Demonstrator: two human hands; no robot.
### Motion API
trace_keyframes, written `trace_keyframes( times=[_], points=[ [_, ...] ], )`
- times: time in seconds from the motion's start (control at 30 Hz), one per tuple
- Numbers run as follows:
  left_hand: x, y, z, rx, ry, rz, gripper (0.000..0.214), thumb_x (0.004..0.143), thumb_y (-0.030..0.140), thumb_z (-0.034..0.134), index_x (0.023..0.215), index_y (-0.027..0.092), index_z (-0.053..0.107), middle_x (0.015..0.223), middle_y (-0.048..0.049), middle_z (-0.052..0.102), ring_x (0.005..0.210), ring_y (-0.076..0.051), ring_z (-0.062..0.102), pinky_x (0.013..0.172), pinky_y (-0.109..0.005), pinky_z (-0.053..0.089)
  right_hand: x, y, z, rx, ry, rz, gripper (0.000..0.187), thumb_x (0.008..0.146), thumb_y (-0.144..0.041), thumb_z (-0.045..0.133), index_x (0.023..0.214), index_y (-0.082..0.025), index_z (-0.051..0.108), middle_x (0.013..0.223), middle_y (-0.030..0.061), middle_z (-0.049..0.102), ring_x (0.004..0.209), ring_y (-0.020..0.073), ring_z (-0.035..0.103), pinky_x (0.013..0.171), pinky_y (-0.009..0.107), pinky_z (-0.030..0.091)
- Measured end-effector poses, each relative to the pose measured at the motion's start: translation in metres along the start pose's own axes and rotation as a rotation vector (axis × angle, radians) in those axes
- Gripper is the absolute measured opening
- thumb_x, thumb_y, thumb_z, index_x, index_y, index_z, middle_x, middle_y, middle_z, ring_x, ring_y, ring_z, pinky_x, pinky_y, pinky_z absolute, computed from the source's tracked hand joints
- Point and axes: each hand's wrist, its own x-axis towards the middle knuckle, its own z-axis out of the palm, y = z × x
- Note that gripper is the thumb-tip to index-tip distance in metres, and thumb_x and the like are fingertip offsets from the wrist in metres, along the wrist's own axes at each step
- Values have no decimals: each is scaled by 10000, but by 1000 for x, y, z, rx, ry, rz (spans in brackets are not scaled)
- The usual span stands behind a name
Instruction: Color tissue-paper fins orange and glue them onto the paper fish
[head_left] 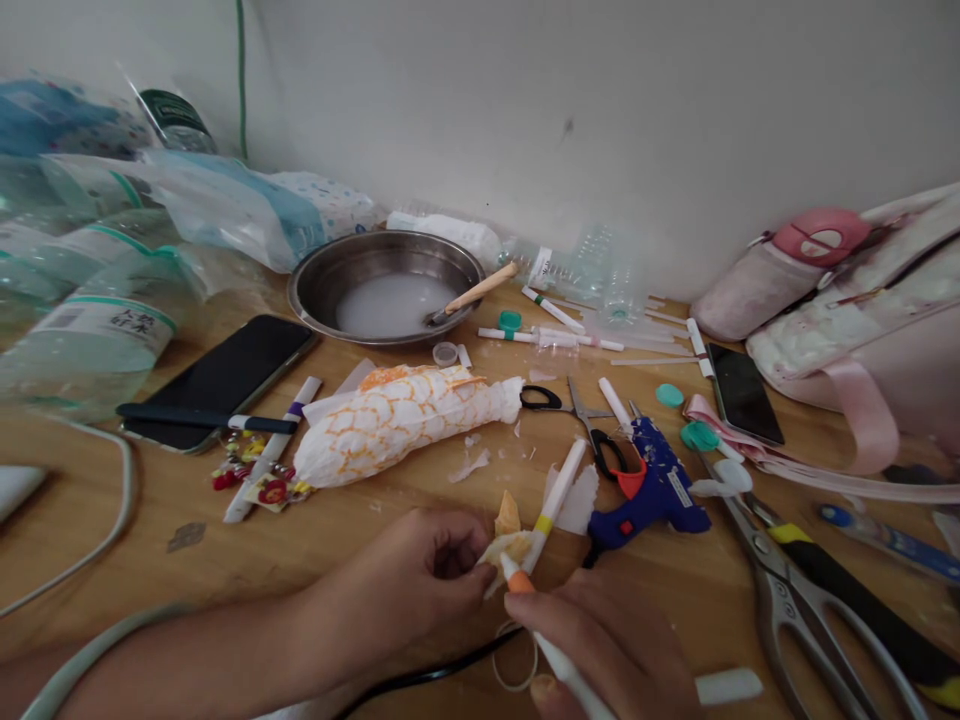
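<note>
My left hand (pixel 442 560) is closed, thumb and fingers pinching a small piece of thin white paper (pixel 516 548) with orange colouring on it. My right hand (pixel 607 640) grips a white marker with an orange band (pixel 561 660), its tip touching or very near that paper. Just beyond the hands lies a white marker with a yellow band (pixel 557 500). Farther back, a white papery fish shape (pixel 405 420) with orange scale lines rests on the table. A blue glue gun (pixel 652 490) lies to the right of the hands. A white marker cap (pixel 727 686) is beside my right hand.
A metal bowl (pixel 300 295) holds cloudy liquid and a wooden-handled brush (pixel 480 287). Plastic bottles (pixel 112 320) and a phone (pixel 225 370) are at left. Small scissors (pixel 577 400), large shears (pixel 780 570), markers, a flask (pixel 772 270) and a pink bag (pixel 900 300) occupy the right.
</note>
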Motion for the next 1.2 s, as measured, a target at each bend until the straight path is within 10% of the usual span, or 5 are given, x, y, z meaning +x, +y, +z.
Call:
trace_keyframes(
  times=[1.2],
  points=[
    [1,8,-5,-186,-41,-75,216,761,385,532,738,181,603,669,45,557,611,-121,495,587,-238,391,-1,0,2,-24,-46,-31,319,933,-406,326,875,-214,575,545,-19,608,464,130,525,489,269,381]
  ],
)
